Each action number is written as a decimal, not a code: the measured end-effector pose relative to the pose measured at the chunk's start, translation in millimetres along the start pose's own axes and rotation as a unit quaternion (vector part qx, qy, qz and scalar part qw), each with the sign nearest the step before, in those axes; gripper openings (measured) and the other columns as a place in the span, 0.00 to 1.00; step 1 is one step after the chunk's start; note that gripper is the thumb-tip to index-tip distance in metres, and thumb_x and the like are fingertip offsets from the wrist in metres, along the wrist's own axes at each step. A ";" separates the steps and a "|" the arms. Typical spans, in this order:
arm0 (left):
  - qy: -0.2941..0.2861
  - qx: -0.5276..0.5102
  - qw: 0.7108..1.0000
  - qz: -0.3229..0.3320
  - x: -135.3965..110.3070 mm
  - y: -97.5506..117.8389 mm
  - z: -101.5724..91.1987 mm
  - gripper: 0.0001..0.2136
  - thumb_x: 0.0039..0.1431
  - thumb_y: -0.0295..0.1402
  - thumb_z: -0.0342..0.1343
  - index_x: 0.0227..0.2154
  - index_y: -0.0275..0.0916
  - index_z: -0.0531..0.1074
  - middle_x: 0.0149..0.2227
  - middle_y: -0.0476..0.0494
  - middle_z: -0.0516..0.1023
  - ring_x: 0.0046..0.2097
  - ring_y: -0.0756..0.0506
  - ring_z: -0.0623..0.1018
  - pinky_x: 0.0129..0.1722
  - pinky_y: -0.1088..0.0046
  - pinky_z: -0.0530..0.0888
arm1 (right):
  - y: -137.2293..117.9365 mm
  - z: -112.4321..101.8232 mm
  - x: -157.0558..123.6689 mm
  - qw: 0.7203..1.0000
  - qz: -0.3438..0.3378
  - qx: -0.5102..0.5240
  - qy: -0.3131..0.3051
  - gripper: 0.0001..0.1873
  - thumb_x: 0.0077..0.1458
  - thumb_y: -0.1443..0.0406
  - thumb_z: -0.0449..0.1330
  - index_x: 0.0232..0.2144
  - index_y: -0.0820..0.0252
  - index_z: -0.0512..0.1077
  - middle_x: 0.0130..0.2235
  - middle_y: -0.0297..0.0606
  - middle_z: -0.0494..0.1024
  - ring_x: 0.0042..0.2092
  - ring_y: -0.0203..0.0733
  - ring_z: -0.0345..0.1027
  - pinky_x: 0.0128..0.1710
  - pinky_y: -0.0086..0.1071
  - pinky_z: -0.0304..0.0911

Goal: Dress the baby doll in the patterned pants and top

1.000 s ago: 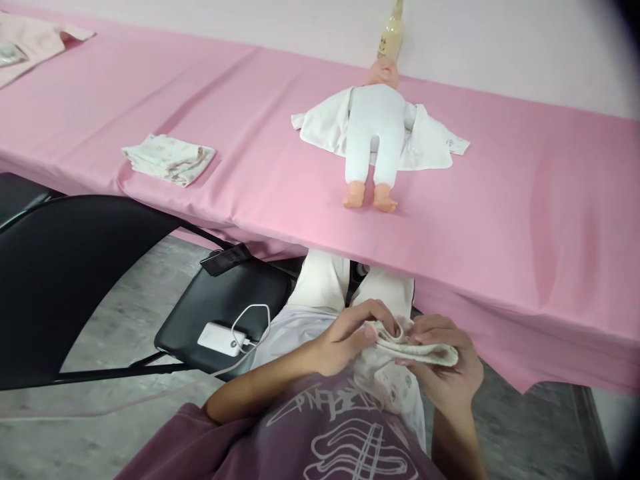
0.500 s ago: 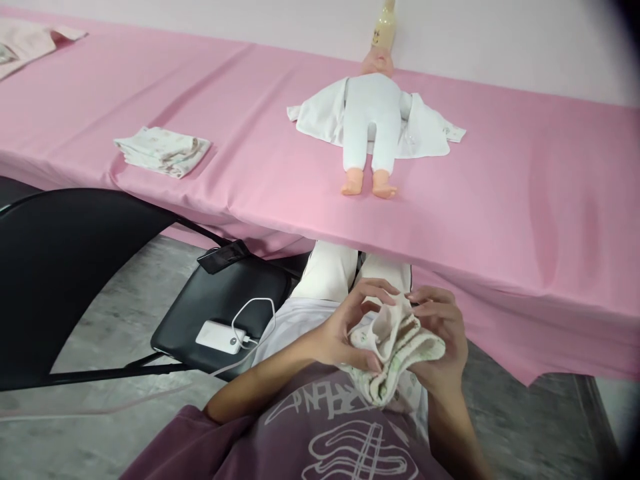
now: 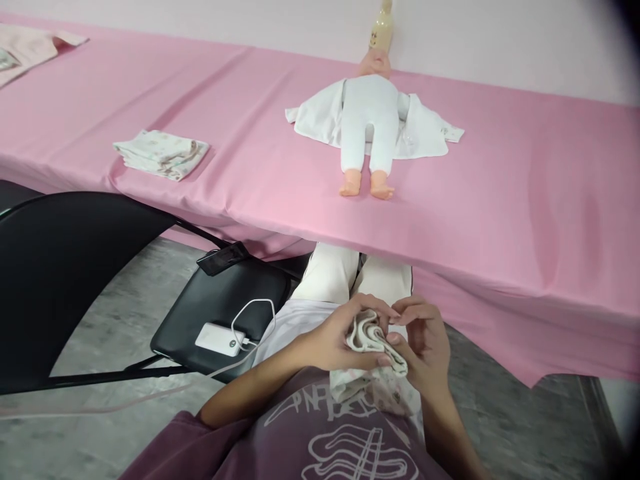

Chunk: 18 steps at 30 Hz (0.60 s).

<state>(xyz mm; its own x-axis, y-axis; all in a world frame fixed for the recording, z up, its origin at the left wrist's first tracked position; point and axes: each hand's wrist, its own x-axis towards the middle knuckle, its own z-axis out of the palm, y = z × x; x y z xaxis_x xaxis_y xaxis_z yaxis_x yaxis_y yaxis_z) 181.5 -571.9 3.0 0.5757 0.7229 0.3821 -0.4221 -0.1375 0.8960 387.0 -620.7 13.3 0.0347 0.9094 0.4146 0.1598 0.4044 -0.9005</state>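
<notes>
Over my lap, below the table edge, my left hand (image 3: 336,337) and my right hand (image 3: 421,338) both grip a small bunched cream baby garment (image 3: 371,347) with a faint print. The left fingers wrap its rolled top, the right thumb and fingers pinch its right side. On the pink table (image 3: 500,200) beyond lies a baby doll (image 3: 371,123) in a white suit, feet toward me, on an opened white cloth (image 3: 425,133). A bottle (image 3: 381,27) stands behind the doll's head.
A folded printed cloth (image 3: 161,153) lies on the table's left. A black folding chair (image 3: 220,307) to my left carries a white power bank (image 3: 220,339) with cable and a dark phone (image 3: 223,257). Pink fabric (image 3: 25,47) rests at the far left corner.
The garment went from a flat strip across both hands to a tighter bundle; my hands drew closer together and rolled it, with the right fingers shifting onto its side.
</notes>
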 end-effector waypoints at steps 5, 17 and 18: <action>0.050 -0.058 0.997 0.014 -0.4 -0.5 -2.7 0.31 0.59 0.35 0.89 0.60 0.41 0.81 0.48 0.42 0.85 0.44 0.45 0.86 0.42 0.75 0.81 | 10.1 0.3 -8.5 0.998 0.000 0.025 -0.056 0.07 0.80 0.61 0.62 0.57 0.51 0.75 0.49 0.45 0.75 0.51 0.51 0.77 0.48 0.42 0.81; 0.077 0.037 0.994 0.064 0.2 -8.9 -9.4 0.26 0.56 0.43 0.89 0.50 0.39 0.85 0.49 0.39 0.83 0.46 0.43 0.84 0.48 0.69 0.81 | 20.9 -8.9 -14.0 0.992 -0.014 0.017 -0.125 0.34 0.64 0.61 0.79 0.68 0.43 0.76 0.57 0.42 0.84 0.53 0.52 0.85 0.48 0.41 0.83; 0.082 0.042 0.994 0.059 0.0 -9.5 -8.7 0.26 0.55 0.44 0.89 0.49 0.39 0.85 0.49 0.40 0.82 0.47 0.43 0.83 0.49 0.69 0.81 | 21.4 -8.0 -15.3 0.993 -0.010 0.008 -0.120 0.34 0.63 0.62 0.80 0.67 0.43 0.77 0.56 0.41 0.85 0.51 0.51 0.86 0.48 0.40 0.82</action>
<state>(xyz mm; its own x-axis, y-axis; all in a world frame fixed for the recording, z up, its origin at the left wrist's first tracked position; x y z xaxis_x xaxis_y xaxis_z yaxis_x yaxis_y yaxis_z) 179.4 -564.6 -7.5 0.4015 0.7975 0.4503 -0.4159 -0.2793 0.8655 397.8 -626.7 -11.3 -0.2042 0.8971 0.3917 0.1419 0.4230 -0.8949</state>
